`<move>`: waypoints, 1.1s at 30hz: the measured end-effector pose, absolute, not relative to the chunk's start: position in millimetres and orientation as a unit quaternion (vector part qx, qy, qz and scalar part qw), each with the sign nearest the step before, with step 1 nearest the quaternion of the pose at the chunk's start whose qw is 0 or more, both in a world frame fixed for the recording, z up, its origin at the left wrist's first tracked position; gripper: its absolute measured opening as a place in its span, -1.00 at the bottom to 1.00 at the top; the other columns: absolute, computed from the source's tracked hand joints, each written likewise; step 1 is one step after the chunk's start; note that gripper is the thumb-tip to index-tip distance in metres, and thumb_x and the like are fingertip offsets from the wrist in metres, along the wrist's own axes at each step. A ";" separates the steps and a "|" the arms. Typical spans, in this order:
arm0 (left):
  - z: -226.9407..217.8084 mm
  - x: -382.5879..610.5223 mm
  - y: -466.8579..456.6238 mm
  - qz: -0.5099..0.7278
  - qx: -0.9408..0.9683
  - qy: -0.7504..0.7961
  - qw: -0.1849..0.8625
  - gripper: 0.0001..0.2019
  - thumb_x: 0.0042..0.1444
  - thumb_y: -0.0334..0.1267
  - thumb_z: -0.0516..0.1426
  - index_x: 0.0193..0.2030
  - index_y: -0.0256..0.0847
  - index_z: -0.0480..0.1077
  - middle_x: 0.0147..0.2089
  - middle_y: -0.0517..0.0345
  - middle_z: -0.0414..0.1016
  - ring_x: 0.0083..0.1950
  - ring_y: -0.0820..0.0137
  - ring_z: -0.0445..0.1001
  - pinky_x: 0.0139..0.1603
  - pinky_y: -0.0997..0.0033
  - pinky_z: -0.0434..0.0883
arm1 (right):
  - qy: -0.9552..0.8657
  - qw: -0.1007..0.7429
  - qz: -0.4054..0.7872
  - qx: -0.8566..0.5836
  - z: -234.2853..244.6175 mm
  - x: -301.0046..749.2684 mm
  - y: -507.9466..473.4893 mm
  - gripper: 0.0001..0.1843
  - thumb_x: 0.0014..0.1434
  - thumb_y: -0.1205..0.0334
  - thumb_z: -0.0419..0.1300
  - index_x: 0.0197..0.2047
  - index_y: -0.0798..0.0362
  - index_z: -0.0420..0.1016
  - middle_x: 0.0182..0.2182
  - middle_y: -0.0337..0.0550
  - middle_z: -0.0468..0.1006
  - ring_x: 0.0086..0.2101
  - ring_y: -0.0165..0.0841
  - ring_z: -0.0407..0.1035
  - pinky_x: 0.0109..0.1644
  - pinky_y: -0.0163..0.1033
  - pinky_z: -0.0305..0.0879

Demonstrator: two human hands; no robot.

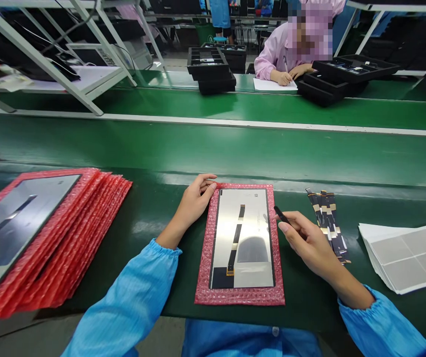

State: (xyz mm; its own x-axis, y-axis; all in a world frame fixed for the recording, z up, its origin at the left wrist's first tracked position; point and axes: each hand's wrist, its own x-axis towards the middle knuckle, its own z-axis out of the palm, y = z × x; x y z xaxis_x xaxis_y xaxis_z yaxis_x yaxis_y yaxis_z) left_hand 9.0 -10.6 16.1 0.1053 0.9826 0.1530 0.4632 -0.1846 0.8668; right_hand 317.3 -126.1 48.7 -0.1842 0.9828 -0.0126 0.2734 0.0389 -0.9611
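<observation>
A grey display panel (252,233) with a black-and-gold flex cable (236,233) lies on a red bubble-wrap sheet (276,292) in front of me. My left hand (194,201) rests at the sheet's top left corner, fingers curled onto its edge. My right hand (307,240) hovers beside the panel's right edge, closed around a thin black tool (281,214) whose tip points toward the panel.
A fanned stack of red bubble-wrap sheets (82,233) with a panel (15,223) on top lies at the left. Loose flex cables (330,223) and white label sheets (408,253) lie at the right. Across the green belt (235,148), another person (290,49) writes beside black trays (211,69).
</observation>
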 end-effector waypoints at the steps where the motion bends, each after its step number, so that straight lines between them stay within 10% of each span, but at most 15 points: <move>1: 16.1 8.9 -10.7 0.388 0.664 0.545 0.335 -0.71 0.27 0.04 0.10 0.07 0.07 0.34 -0.14 0.04 0.56 -0.10 0.20 0.61 -0.08 0.12 0.51 | -0.610 0.380 0.469 -0.513 48.2 317.3 -126.3 -0.78 0.29 0.02 0.10 -0.06 -0.15 0.44 -0.60 -0.46 0.16 -0.60 -0.45 0.12 -0.56 -0.39 0.09; 19: 19.7 9.9 -12.6 0.375 0.667 0.554 0.328 -0.71 0.26 0.03 0.08 0.07 0.07 0.33 -0.13 0.03 0.54 -0.09 0.19 0.60 -0.07 0.10 0.51 | -0.587 0.401 0.475 -0.518 49.0 317.2 -127.5 -0.49 0.28 0.06 0.13 0.28 -0.20 0.22 -0.65 -0.49 0.10 -0.66 -0.44 0.06 -0.62 -0.37 0.01; 23: 19.5 10.2 -12.1 0.372 0.667 0.554 0.332 -0.72 0.26 0.00 0.07 0.07 0.09 0.31 -0.13 0.04 0.54 -0.08 0.17 0.59 -0.05 0.08 0.50 | -0.578 0.443 0.454 -0.514 54.0 317.0 -127.0 -0.65 0.30 0.08 0.08 0.11 -0.13 0.48 -0.64 -0.44 0.20 -0.66 -0.45 0.11 -0.62 -0.35 0.09; 33: 16.9 8.4 -11.3 0.342 0.677 0.563 0.329 -0.61 0.29 0.06 -0.02 0.18 0.03 0.25 -0.05 0.04 0.52 0.00 0.19 0.56 0.01 0.10 0.45 | -0.379 0.581 0.625 -0.359 56.0 322.9 -114.3 -0.52 0.33 0.01 -0.17 0.16 -0.04 0.34 -0.21 -0.05 0.52 -0.54 -0.26 0.45 -0.71 -0.25 0.37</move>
State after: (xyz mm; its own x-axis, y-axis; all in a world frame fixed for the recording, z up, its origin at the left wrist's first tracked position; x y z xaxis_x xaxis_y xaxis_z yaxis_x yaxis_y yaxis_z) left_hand 8.4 -11.3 16.9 0.1325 0.9868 0.0931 0.5372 -0.1505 0.8299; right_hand 322.9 -114.3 56.0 -0.0672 0.9977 -0.0087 -0.4532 -0.0383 -0.8906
